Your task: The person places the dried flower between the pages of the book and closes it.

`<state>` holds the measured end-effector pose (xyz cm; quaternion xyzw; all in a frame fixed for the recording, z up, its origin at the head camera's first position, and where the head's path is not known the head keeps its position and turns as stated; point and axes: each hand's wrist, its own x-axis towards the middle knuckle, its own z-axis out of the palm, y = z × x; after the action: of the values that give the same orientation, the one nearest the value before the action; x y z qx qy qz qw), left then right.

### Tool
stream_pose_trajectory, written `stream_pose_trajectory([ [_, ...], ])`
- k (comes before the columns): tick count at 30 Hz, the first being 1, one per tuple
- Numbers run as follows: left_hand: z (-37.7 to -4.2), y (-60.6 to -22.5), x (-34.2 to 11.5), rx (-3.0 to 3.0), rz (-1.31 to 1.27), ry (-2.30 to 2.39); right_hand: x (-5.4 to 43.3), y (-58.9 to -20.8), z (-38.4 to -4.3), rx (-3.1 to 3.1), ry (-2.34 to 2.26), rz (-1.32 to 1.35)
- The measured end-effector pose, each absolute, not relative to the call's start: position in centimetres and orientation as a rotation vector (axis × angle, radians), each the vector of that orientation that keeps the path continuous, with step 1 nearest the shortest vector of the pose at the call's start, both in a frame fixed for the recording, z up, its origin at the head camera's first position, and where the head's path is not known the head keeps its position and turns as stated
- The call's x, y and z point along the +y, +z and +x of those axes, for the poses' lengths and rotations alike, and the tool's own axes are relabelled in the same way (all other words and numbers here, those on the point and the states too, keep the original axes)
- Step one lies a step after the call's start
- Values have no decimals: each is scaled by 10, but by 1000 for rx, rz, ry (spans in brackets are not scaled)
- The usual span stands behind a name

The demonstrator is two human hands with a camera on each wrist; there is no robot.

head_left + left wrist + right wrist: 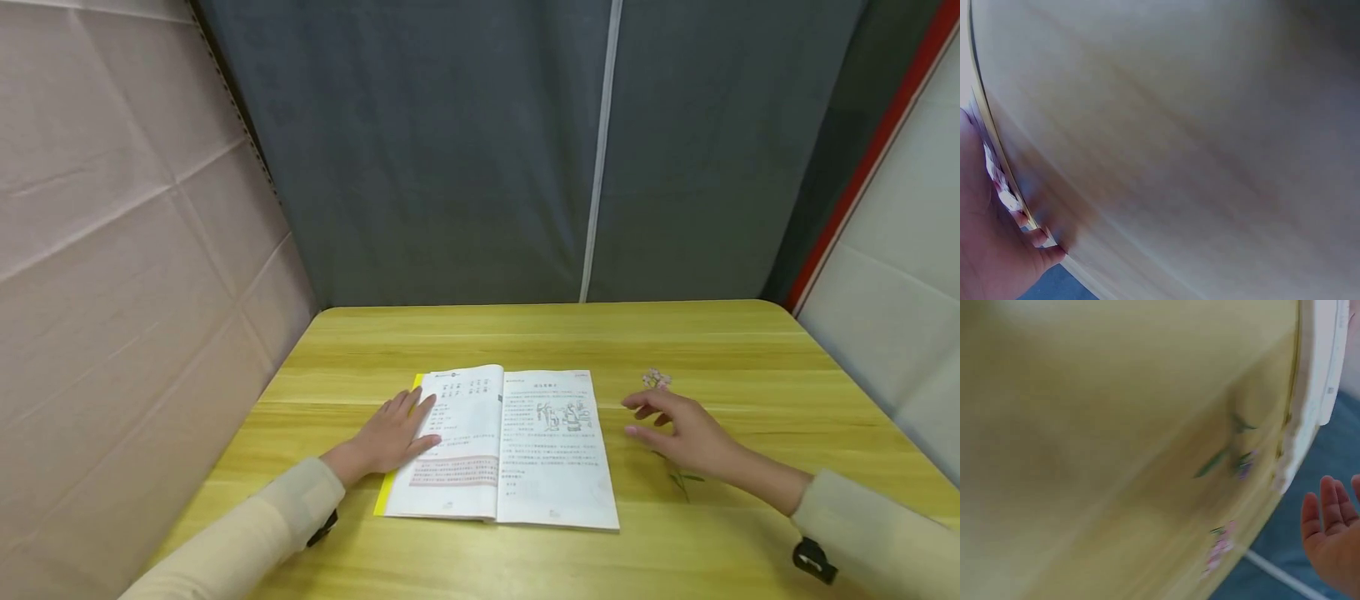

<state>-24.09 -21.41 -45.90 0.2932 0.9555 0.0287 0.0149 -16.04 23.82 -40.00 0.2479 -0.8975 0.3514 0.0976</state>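
An open book (pixel 555 492) with printed pages and a yellow edge lies flat on the table. My left hand (pixel 390 435) rests on its left page, fingers spread; in the left wrist view the left hand (pixel 991 231) lies at the book's edge. Right of the book, my right hand (pixel 686 432) hovers with loosely bent fingers and nothing between them. Beneath it lies a flower stem with pink blossoms (pixel 656 379) and green leaves (pixel 684 480), its middle hidden by the hand. The right wrist view shows the blossoms (pixel 1219 550) and the right hand (pixel 1335 537) apart from them.
The wooden table (pixel 360 333) has rounded far corners. A dark grey curtain (pixel 450 167) with a pale vertical strip (pixel 600 158) hangs behind it. Light cloth walls (pixel 150 208) stand at both sides, the right one with a red edge (pixel 870 158).
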Motion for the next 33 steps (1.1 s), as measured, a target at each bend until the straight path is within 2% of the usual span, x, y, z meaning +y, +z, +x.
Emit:
stream_pose_trajectory([
  [11, -242, -460, -217, 3002, 931, 94, 270, -422, -145, -2812, 1158, 307],
  [24, -239, -458, -215, 2983, 922, 75, 289, -448, -151, -2790, 1220, 405],
  [33, -236, -454, -212, 2955, 907, 91, 291, -451, -156, -2790, 1191, 491],
])
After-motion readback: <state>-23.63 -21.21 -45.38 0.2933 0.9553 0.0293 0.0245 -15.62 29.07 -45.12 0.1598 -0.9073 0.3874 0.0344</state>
